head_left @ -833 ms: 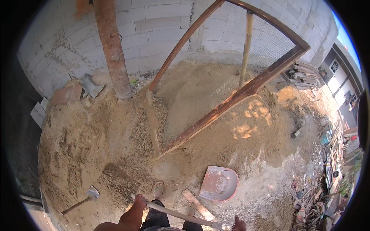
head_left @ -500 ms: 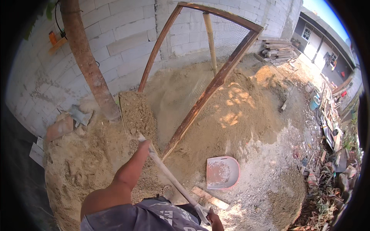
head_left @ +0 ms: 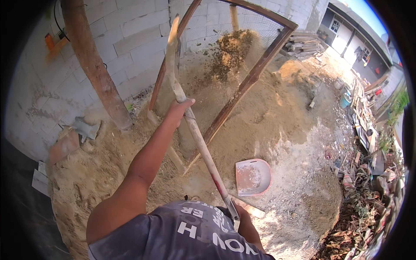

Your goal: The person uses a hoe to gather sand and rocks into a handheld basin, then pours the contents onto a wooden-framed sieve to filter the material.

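I hold a long-handled shovel raised in front of me. Its blade, seen nearly edge-on, points up at the far end. My left hand is closed round the shaft just below the blade. Down by my shirt, my right hand is at the grip end, partly hidden but closed on it. A clump of loose sand is in the air, breaking apart against a leaning wooden-framed mesh screen. Sand also lies heaped under and behind the frame.
A pale, scoop-shaped tub lies on the ground to the right, beside a short board. At left, a tree trunk leans before a block wall. Stacked planks and scattered debris line the far right.
The shovel has swung up from the ground with both hands, and its load of sand has left the blade toward the screen. My left arm has reached higher and farther forward.
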{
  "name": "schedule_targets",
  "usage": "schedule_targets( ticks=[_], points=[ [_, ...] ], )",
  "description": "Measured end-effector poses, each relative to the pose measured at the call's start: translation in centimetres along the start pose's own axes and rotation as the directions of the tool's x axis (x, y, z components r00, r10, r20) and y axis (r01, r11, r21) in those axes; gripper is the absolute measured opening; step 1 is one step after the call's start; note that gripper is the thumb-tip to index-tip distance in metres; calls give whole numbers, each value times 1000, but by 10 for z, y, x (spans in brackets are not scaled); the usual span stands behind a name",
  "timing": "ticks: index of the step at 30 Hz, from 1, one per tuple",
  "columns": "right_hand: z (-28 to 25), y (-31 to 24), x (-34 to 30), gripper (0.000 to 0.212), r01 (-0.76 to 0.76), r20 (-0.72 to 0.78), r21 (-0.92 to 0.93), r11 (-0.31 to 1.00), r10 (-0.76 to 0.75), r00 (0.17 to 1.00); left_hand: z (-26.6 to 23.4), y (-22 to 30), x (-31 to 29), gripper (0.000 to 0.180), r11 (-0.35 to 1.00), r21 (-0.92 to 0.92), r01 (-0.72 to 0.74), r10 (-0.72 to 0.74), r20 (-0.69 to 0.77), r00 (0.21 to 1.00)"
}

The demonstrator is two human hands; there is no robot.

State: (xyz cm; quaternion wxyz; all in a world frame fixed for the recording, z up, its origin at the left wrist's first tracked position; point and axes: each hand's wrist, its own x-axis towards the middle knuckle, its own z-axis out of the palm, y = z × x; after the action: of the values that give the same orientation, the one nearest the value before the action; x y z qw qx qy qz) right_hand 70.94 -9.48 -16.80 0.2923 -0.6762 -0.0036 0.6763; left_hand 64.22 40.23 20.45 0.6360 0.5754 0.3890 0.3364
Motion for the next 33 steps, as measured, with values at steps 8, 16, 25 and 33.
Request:
schedule_targets(
  ticks=[8,16,25,33],
  points=[
    [-50,15,-107,99,-373,-245,-535,758,284,927,-162,-230,-140,39,736,-446,510,-668,-352,656],
    [-102,-98,-136,92,-380,-400,-774,506,72,913,-248,-408,-279,22,418,-822,387,-857,-216,468],
    [-131,-139,-126,74,-81,-475,-725,684,-411,778,-140,-430,-390,20,303,-950,81,-853,-232,467],
    [-129,-160,-85,47,274,-250,-255,927,-337,908,-152,-442,-471,28,368,-899,-238,-853,-429,299]
  ],
)
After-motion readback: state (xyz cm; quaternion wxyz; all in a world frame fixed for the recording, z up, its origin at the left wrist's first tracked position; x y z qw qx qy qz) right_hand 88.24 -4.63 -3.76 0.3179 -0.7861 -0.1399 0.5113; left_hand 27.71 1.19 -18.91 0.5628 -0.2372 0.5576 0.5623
